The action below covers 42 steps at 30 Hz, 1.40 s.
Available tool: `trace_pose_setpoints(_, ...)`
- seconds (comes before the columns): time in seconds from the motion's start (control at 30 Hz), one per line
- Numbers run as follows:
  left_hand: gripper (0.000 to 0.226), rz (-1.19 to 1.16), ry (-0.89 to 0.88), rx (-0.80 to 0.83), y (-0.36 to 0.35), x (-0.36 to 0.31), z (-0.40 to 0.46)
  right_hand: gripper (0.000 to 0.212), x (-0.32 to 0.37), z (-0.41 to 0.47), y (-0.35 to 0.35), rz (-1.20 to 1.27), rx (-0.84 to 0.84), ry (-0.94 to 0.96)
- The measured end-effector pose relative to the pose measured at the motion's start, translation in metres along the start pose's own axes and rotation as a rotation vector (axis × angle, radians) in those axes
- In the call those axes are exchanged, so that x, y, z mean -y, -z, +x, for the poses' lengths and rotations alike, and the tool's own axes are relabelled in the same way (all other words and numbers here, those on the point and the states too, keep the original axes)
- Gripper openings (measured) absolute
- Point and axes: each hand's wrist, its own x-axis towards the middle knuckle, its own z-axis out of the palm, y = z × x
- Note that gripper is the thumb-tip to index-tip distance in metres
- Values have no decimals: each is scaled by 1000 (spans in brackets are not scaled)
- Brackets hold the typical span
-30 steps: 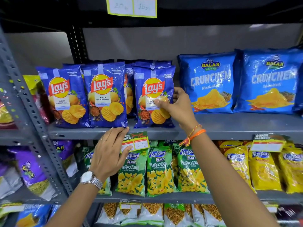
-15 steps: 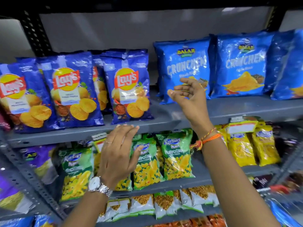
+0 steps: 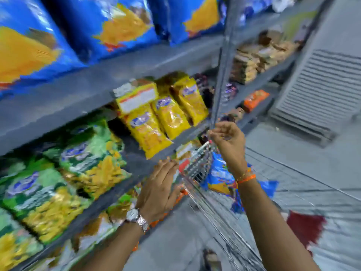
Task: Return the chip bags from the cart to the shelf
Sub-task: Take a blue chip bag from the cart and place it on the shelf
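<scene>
Grey shelf; labels blurred unreadable. Left hand spread, right hand half-curled, empty.

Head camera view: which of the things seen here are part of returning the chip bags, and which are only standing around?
Part of the job:
- silver wire cart
- blue chip bag in the cart
- grey metal shelf
- right hand, empty, above the cart
- left hand, empty

Only standing around:
- yellow snack packets
- green snack packets
- orange packet
</scene>
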Motion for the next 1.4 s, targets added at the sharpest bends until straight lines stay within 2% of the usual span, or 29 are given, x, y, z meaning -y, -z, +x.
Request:
trace_pose_setpoints(0.13,53,-33,-78,147,-81,-19,15,28,-120,-14,83,-115,-181,-290)
trace_pose_setpoints(0.23,53,-45,-162,266,-138,-29,14,28,-201,-43,129,-220,-216,-458)
trace_pose_setpoints(0.37,53,-82,-202,414,-203,-33,-2,42,-276,-77,178,-227,-333,-663)
trace_pose_setpoints(0.47,56,-130,-198,431,-242,-33,-16,63,-310,-83,204,-312,-375,-698)
trace_pose_setpoints(0.57,60,-156,-194,419,-260,-26,-19,101,-338,-73,227,-339,-269,-773)
trace_pose_setpoints(0.63,61,-173,-238,395,-268,-20,-17,112,-353,-59,239,-255,-219,-835)
trace_pose_setpoints(0.7,64,-193,-274,359,-270,-17,-15,102,-371,-47,248,-181,-232,-773)
trace_pose_setpoints(0.77,67,-185,-274,337,-272,-17,-15,90,-388,-38,258,-220,-210,-710)
trace_pose_setpoints(0.87,69,-148,-258,313,-271,-21,-16,73,-397,-28,272,-310,-124,-738)
trace_pose_setpoints(1.07,70,-144,-267,270,-275,-22,-12,61,-417,-19,297,-453,40,-677)
trace_pose_setpoints(1.2,69,-122,-272,215,-278,-22,-13,56,-423,-11,295,-318,-16,-731)
trace_pose_setpoints(1.27,69,-116,-262,207,-279,-25,-13,51,-420,-10,290,-318,-41,-711)
trace_pose_setpoints(1.4,68,-103,-242,210,-280,-26,-14,57,-406,-13,277,-334,-91,-673)
